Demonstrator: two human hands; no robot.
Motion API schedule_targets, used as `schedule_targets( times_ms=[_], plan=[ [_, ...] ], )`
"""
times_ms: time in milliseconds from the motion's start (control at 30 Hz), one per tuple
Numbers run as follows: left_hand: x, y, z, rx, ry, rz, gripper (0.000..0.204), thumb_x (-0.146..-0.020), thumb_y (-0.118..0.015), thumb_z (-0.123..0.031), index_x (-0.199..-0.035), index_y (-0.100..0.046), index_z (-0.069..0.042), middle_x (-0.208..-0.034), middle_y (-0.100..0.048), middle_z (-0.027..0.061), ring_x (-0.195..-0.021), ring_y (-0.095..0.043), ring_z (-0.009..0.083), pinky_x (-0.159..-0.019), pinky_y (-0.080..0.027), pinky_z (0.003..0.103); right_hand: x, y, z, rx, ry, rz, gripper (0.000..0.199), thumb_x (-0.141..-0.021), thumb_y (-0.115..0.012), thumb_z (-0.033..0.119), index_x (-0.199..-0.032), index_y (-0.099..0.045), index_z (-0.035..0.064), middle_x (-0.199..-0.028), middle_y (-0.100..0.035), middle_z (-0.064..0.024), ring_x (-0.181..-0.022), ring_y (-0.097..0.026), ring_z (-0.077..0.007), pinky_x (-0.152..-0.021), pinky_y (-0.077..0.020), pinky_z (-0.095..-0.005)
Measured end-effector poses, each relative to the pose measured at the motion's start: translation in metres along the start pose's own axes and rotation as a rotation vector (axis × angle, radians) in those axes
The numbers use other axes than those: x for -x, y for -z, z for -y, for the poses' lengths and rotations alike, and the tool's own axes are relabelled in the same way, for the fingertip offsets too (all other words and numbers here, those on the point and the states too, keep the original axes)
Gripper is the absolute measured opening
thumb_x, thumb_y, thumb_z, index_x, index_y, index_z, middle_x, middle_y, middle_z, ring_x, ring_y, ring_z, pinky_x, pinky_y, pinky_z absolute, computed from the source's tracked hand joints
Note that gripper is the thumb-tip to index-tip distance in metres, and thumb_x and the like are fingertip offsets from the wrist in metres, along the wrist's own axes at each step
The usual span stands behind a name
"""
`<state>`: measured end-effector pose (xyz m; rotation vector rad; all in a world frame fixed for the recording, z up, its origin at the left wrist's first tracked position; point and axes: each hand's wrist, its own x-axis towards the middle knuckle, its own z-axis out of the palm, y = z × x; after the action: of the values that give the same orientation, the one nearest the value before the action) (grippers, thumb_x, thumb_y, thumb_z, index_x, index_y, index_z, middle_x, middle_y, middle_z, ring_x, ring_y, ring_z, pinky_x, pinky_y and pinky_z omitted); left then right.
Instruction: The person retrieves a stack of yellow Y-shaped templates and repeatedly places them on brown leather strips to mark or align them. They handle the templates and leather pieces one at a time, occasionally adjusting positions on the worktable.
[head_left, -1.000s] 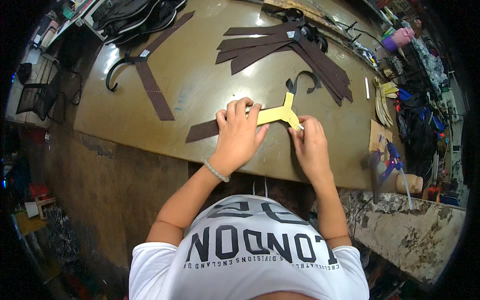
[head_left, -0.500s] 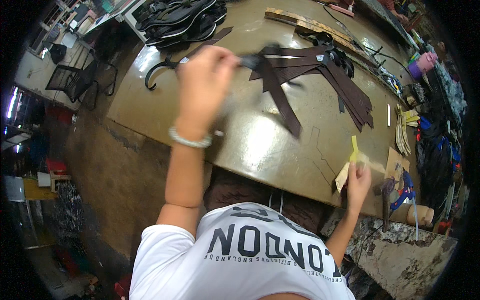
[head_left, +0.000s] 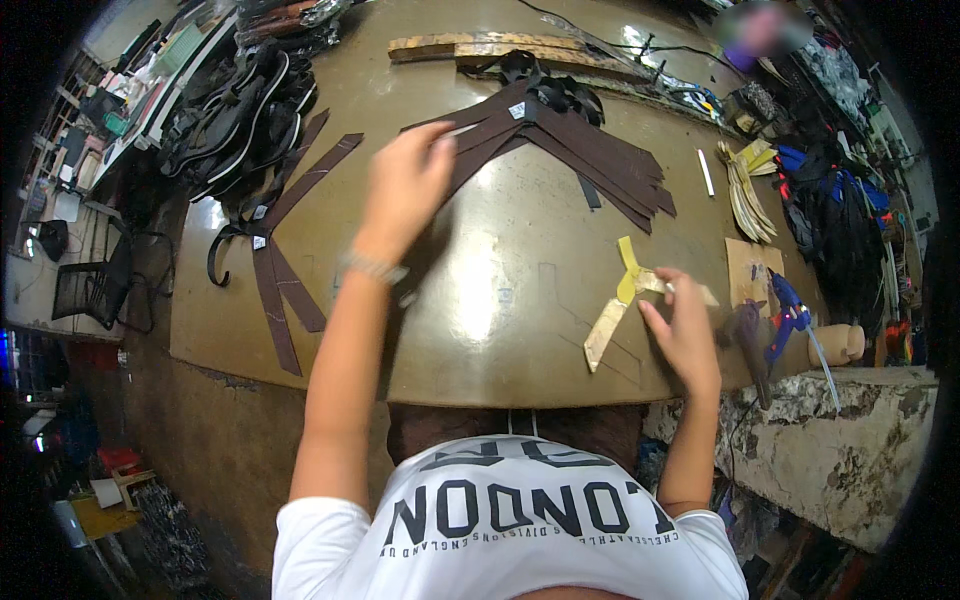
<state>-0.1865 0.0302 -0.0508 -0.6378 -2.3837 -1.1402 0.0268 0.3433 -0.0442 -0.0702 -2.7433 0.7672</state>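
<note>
My left hand (head_left: 405, 190) reaches over the left arm of a stack of dark brown V-shaped strap pieces (head_left: 590, 150). Its thumb stands apart from the fingers, and nothing shows in its grasp. Farther left lie separate brown strap pieces (head_left: 277, 300) with small white labels and a curled black strap (head_left: 220, 255). A yellow and cream Y-shaped piece (head_left: 607, 325) rests on the table at the right. My right hand (head_left: 688, 335) is beside it, thumb and fingers spread, the fingertips over its right arm; contact is unclear.
Black strap bundles (head_left: 235, 120) are piled at the back left. Wooden bars (head_left: 490, 48) lie along the back. At the right are cream strips (head_left: 745, 195), a blue glue gun (head_left: 788, 310) and a cardboard roll (head_left: 838, 345). Drawn outlines mark the table (head_left: 450, 370) near the front.
My left hand has let go of a brown strap piece, which now lies at the left. The yellow piece lies flatter, with my right hand's fingers loosened. The whole view has shifted.
</note>
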Motion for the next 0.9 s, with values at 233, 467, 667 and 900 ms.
schedule_targets(
  times_ms=[233,467,667,900],
  plan=[
    [-0.069,-0.099,0.002,-0.412,-0.061,0.277,0.035,-0.083,-0.066,-0.014,-0.117,-0.064,-0.006,-0.097,-0.069,0.0189,-0.097,-0.064,0.0385,-0.084,-0.051,0.049,0.022,-0.012,0.011,0.164,0.009,0.091,0.030,-0.088,-0.067,0.009,-0.113,-0.056,-0.0039,-0.096,-0.058,-0.0191,-0.086,-0.057,-0.0350,-0.080,-0.0484,-0.0430],
    [-0.048,-0.044,-0.070,-0.298,-0.199,0.140,0.029,-0.082,-0.067,-0.022,-0.108,-0.071,-0.009,-0.089,-0.068,0.0176,-0.088,-0.065,0.0351,-0.078,-0.054,0.045,0.054,-0.019,0.043,0.031,0.208,0.234,0.032,-0.078,-0.077,0.014,-0.094,-0.053,-0.0016,-0.107,-0.062,-0.0190,-0.098,-0.058,-0.0368,-0.079,-0.0501,-0.0427],
    [0.061,-0.009,-0.094,-0.368,-0.008,0.658,0.030,-0.089,-0.063,-0.023,-0.118,-0.070,-0.019,-0.111,-0.061,0.0173,-0.088,-0.066,0.0356,-0.077,-0.056,0.045,0.076,0.001,0.052,-0.032,0.485,0.402,0.036,-0.073,-0.080,0.010,-0.090,-0.051,-0.0024,-0.113,-0.062,-0.0206,-0.099,-0.059,-0.0382,-0.080,-0.0514,-0.0425],
    [0.099,-0.009,-0.079,-0.278,-0.152,0.440,0.025,-0.089,-0.065,-0.020,-0.114,-0.066,-0.015,-0.114,-0.061,0.0075,-0.098,-0.062,0.0296,-0.080,-0.051,0.041,0.079,0.015,0.050,-0.464,-0.084,0.163,0.035,-0.084,-0.073,-0.002,-0.074,-0.040,0.0013,-0.082,-0.068,-0.0181,-0.067,-0.066,-0.0181,-0.060,-0.0519,-0.0294]
  ],
)
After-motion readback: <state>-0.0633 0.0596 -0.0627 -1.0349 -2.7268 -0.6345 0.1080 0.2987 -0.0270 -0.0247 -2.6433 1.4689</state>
